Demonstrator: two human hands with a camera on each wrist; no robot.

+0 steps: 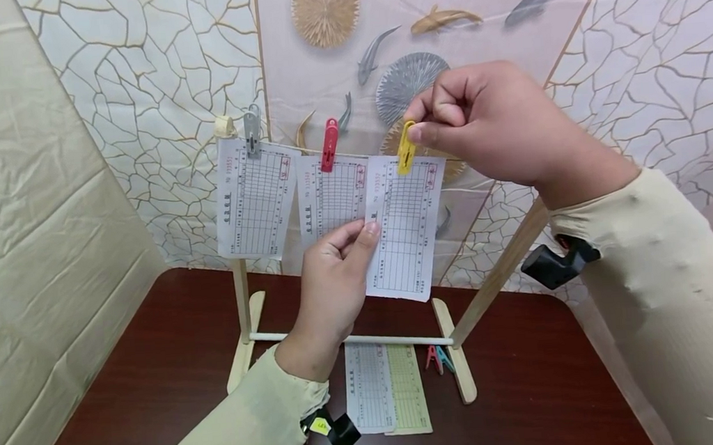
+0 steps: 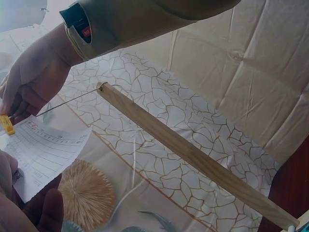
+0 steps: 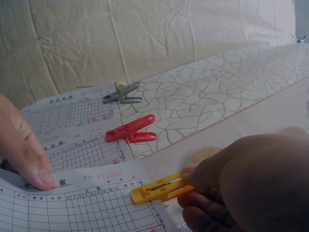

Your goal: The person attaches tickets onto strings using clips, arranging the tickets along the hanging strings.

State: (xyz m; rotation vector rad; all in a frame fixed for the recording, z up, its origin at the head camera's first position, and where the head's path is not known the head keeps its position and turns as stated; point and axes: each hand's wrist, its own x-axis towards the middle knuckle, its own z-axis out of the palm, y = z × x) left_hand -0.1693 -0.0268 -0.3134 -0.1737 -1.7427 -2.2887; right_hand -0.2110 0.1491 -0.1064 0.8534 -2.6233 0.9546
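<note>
My right hand (image 1: 487,121) pinches the handle end of a yellow clothespin (image 1: 406,149) at the string, and the clothespin's jaws lie over the top edge of a white receipt slip (image 1: 405,246). Lower down, my left hand (image 1: 338,273) pinches the left edge of that slip between thumb and fingers. To the left, a red clothespin (image 1: 329,145) bears a second receipt slip (image 1: 329,197), partly covered by my left hand. Further left a grey clothespin (image 1: 252,129) bears a third slip (image 1: 254,202). In the right wrist view the yellow clothespin (image 3: 161,189) overlaps the slip's edge.
The string runs between wooden posts (image 1: 504,267) on a stand with a white crossbar (image 1: 397,340). On the brown table (image 1: 521,391) lie a white slip (image 1: 368,389), a green slip (image 1: 409,386), and red and blue clothespins (image 1: 438,359). A patterned cloth (image 1: 143,71) hangs behind.
</note>
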